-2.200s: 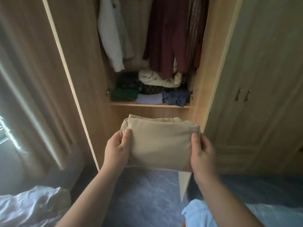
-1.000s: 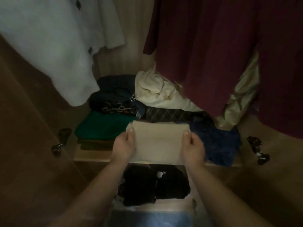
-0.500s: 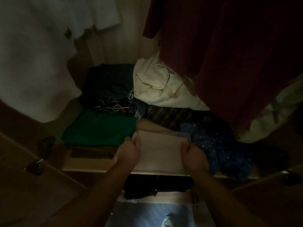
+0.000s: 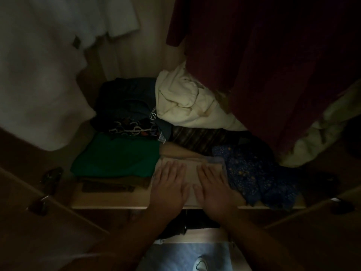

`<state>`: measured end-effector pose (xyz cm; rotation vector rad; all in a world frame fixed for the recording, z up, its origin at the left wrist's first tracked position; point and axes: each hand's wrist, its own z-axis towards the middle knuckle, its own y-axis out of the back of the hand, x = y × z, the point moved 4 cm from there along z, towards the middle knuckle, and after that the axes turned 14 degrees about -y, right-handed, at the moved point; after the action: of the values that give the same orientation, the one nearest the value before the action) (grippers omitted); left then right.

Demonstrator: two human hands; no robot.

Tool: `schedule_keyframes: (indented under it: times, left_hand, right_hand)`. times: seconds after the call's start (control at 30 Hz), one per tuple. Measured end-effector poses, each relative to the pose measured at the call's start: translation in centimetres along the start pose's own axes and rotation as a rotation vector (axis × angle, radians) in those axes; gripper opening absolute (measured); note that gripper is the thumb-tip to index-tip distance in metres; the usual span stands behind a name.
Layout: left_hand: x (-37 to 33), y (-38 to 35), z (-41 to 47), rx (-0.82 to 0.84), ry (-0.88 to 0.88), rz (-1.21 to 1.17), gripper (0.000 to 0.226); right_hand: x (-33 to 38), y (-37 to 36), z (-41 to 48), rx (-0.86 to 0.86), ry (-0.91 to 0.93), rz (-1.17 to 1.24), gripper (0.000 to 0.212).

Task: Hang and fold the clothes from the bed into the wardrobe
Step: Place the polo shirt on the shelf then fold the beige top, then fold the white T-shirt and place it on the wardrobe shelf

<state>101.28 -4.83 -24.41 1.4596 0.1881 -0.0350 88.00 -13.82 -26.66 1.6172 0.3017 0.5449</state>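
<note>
The folded beige garment [image 4: 190,174] lies on the wardrobe shelf [image 4: 109,199], between a green folded stack [image 4: 117,155] and a blue patterned garment [image 4: 257,173]. My left hand [image 4: 170,184] rests flat on its left half with fingers spread. My right hand [image 4: 213,184] lies flat on its right half, fingers apart. Neither hand grips the cloth. Much of the garment is hidden under my palms. The scene is dim.
A white garment [image 4: 39,65] hangs at the left and a dark red one [image 4: 263,55] at the right, low over the shelf. A cream bundle [image 4: 185,102] and dark folded clothes [image 4: 127,106] fill the back. Black clothes [image 4: 185,225] lie on the lower shelf.
The beige garment went from held in front of the wardrobe to lying on the shelf. Both hands let go of its sides and now press flat on top.
</note>
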Motion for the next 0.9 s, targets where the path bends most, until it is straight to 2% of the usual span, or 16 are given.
schedule_keyframes:
  times: [0.13,0.3,0.4,0.47,0.57,0.63,0.9]
  left_hand:
    - [0.4,-1.0,0.7,0.005,0.038,-0.017,0.063]
    - [0.7,-1.9,1.6,0.156,0.060,-0.002,0.064]
    - [0.2,-0.1,1.4,0.214,0.041,-0.025,0.065]
    - [-0.7,2.0,1.0,0.181,0.004,-0.037,0.066]
    - [-4.7,4.5,-0.6,0.049,-0.155,-0.106,0.064]
    - [-8.2,5.1,-2.4,0.008,-0.266,-0.161,0.064]
    - [-29.4,1.6,-16.1,0.130,-0.719,-0.093,0.068]
  right_hand:
    - [-0.2,-0.5,1.2,0.072,-0.037,0.001,0.080]
    - [-0.1,0.1,1.8,0.152,-0.026,-0.006,0.061]
    - [0.0,2.5,-0.2,0.062,0.000,-0.029,0.060]
    - [-0.9,5.0,-2.6,-0.004,-0.054,0.032,0.061]
    - [-3.7,8.3,-8.7,-0.145,-0.175,0.094,0.062]
    - [-5.4,9.5,-13.1,-0.181,-0.240,0.145,0.061]
    - [-15.4,9.7,-39.8,-0.276,-0.654,0.125,0.060]
